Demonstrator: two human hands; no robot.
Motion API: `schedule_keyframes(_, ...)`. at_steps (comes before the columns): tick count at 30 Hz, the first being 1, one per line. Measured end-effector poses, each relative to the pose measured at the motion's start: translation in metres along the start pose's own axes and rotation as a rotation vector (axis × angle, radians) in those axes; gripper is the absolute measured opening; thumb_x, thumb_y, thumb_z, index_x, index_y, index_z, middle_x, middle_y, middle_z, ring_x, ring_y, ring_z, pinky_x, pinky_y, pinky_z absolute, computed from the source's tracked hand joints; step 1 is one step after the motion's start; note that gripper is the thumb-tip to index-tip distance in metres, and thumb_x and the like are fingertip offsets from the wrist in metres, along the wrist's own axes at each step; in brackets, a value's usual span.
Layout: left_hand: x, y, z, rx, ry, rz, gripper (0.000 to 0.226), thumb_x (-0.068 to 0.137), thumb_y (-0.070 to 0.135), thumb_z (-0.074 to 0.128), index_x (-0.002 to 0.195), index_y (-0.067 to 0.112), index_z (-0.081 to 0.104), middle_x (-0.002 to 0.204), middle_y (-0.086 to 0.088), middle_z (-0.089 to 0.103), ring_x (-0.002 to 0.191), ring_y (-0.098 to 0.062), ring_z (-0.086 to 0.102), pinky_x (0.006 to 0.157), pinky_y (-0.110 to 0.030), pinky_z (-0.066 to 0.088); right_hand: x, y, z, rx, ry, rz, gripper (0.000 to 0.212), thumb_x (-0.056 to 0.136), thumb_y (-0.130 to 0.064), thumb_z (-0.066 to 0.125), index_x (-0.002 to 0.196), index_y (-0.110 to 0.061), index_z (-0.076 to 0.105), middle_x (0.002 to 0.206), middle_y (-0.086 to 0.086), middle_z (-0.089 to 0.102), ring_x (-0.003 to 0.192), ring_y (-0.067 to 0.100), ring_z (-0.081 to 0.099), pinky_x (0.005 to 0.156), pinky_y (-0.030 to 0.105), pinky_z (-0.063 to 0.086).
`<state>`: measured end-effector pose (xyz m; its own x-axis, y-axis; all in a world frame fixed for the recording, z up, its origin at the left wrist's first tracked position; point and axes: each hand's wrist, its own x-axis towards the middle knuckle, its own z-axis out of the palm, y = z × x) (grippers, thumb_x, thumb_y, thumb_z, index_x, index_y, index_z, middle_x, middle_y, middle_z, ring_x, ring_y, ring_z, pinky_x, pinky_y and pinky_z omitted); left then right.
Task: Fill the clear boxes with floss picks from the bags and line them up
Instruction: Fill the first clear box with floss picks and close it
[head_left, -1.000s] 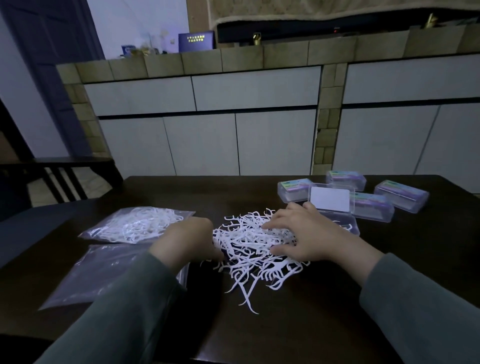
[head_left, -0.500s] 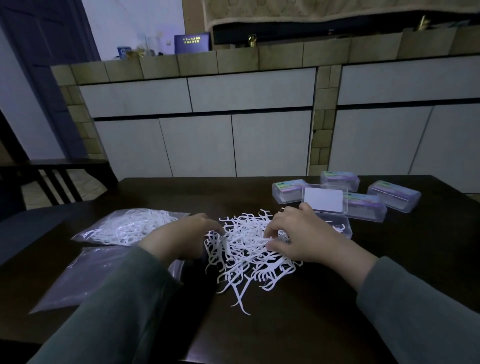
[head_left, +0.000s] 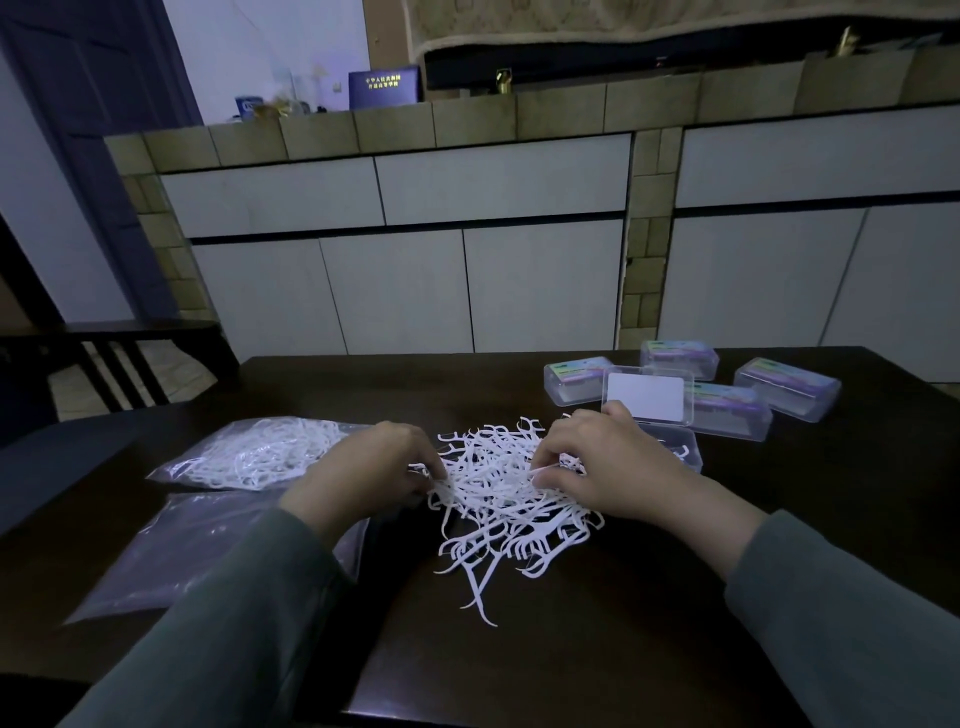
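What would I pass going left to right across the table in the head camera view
Full bag of floss picks → left hand → loose pile of floss picks → right hand → closed clear box at the far right.

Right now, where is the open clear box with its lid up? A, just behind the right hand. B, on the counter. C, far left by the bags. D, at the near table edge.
A: the open clear box sits just behind the right hand, lid raised.

Both hands (head_left: 363, 473) (head_left: 602, 467) pinch loose floss picks (head_left: 498, 499).
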<state>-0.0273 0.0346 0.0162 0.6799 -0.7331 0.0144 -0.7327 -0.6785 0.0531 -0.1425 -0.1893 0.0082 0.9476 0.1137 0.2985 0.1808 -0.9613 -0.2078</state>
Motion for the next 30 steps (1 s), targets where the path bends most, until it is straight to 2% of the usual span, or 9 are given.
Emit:
schedule_keyframes(4,-0.003,-0.001,-0.002,0.009,0.055,0.051,0.021,0.09,0.021,0.064,0.108,0.03,0.072,0.118,0.01,0.062,0.104,-0.008,0.058,0.089,-0.027,0.049,-0.003,0.002,-0.006,-0.009,0.041,-0.001,0.017,0.09,-0.048,0.059,0.095,-0.035,0.069,0.089,-0.024,0.055,0.092,-0.001,0.048,0.092,0.028,0.023)
schedule_keyframes(8,-0.006,-0.001,-0.005,0.003,0.12,0.069,0.02,0.092,0.022,0.062,0.11,0.028,0.069,0.117,0.012,0.058,0.102,-0.007,0.056,0.086,-0.026,0.05,-0.008,0.006,-0.014,0.013,0.096,-0.01,0.015,0.088,-0.048,0.062,0.09,-0.036,0.07,0.091,-0.021,0.061,0.09,-0.002,0.048,0.088,0.027,0.021)
schedule_keyframes(15,-0.006,-0.004,0.0,-0.124,0.376,0.185,0.009,0.088,0.021,0.068,0.095,0.024,0.072,0.102,0.012,0.065,0.089,-0.012,0.063,0.073,-0.034,0.053,-0.016,0.012,-0.027,0.066,0.157,-0.031,0.012,0.083,-0.048,0.069,0.083,-0.037,0.073,0.08,-0.021,0.061,0.086,-0.006,0.049,0.089,0.026,0.021)
schedule_keyframes(19,-0.002,0.002,0.002,-0.179,0.474,0.246,0.008,0.087,0.017,0.07,0.094,0.019,0.072,0.098,0.009,0.068,0.083,-0.011,0.063,0.07,-0.037,0.055,-0.021,0.013,-0.034,0.111,0.21,-0.073,0.007,0.082,-0.044,0.071,0.08,-0.037,0.072,0.079,-0.021,0.062,0.089,-0.002,0.052,0.09,0.024,0.021)
schedule_keyframes(22,0.0,0.008,0.003,-0.222,0.533,0.28,0.01,0.085,0.014,0.071,0.095,0.016,0.072,0.091,0.012,0.066,0.078,-0.004,0.061,0.066,-0.031,0.053,-0.024,0.017,-0.036,0.152,0.245,-0.103,0.006,0.082,-0.043,0.071,0.077,-0.041,0.069,0.08,-0.021,0.063,0.09,0.001,0.055,0.091,0.026,0.023)
schedule_keyframes(25,0.001,0.015,0.002,-0.274,0.568,0.28,0.01,0.085,0.012,0.071,0.094,0.016,0.071,0.078,0.026,0.053,0.072,0.008,0.054,0.062,-0.013,0.038,-0.026,0.022,-0.037,0.182,0.314,-0.127,0.009,0.08,-0.047,0.067,0.078,-0.039,0.07,0.077,-0.022,0.062,0.087,0.0,0.054,0.086,0.027,0.027)
schedule_keyframes(30,0.004,0.024,0.003,-0.342,0.628,0.257,0.01,0.088,0.015,0.068,0.097,0.017,0.07,0.083,0.02,0.058,0.07,0.0,0.055,0.059,-0.014,0.04,-0.032,0.027,-0.037,0.315,0.472,-0.161,0.021,0.079,-0.049,0.061,0.082,-0.032,0.073,0.077,-0.021,0.064,0.079,0.0,0.054,0.074,0.029,0.037)
